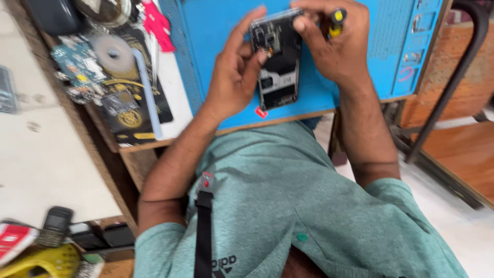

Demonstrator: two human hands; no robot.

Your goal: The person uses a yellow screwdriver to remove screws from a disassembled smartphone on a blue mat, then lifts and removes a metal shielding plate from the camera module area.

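**Opened phone held over the blue mat**

While the left hand cups the opened phone from its left side, fingers curled against the edge and the thumb resting on the exposed inner parts, the right hand closes over the phone's top right corner. That right hand also clamps a small screwdriver with a yellow and black handle between its fingers, the handle sticking up past the knuckles.

The phone is back-side up with its cover off, showing dark circuitry and a pale panel lower down. Its long axis runs nearly straight away from the person, tilted slightly, with the camera end pointing away and the lower end toward the body. It is held just above a blue work mat on the tabletop.

A small red tag lies on the mat just beside the phone's near end. To the left, a black rectangular package with gold round emblems lies flat, a pale blue strip across it. Beside these sit a green circuit board and a grey disc. A pink item lies at the mat's far left corner. Low left, an old keypad phone rests near a red and white packet.
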